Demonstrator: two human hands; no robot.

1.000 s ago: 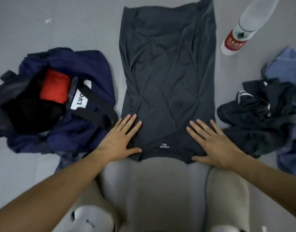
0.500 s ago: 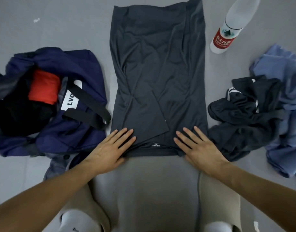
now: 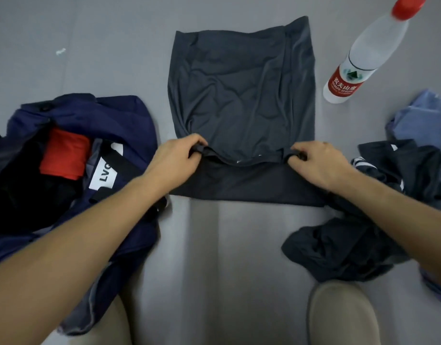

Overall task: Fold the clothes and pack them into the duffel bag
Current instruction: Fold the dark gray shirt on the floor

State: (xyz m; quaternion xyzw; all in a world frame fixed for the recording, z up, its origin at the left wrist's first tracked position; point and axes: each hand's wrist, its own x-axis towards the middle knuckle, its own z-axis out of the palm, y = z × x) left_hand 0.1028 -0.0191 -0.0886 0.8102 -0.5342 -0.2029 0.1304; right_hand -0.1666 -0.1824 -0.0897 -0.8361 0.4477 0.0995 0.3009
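Your fingers [image 3: 197, 148] on the left hand [image 3: 175, 156] are curling round the left corner of the dark grey shirt [image 3: 241, 95], thumb and fingertips pinching the fabric; your right hand [image 3: 316, 165] is pinching the opposite corner the same way. Between the two grips the held edge is sagging slightly and lying doubled back over the shirt, so a darker folded band is showing nearest you, its crease running straight across. The far end is lying flat on the grey floor [image 3: 89, 46], with bare floor beyond it and to its left.

On the shirt's right, the water bottle [image 3: 364, 58] is standing just beside the far corner. The crumpled dark clothes [image 3: 351, 242] are touching the fold's right end under your right forearm, with a blue garment [image 3: 423, 120] beyond them. On your left, the navy duffel bag [image 3: 109, 115] is lying open near the shirt's edge (its white label [image 3: 104, 174] is facing up), holding a red folded item [image 3: 65, 158] on top of something black.

Half a second ago both hands were pressing flat, fingers spread, on the near end; now they are gripping it and have carried it forward.
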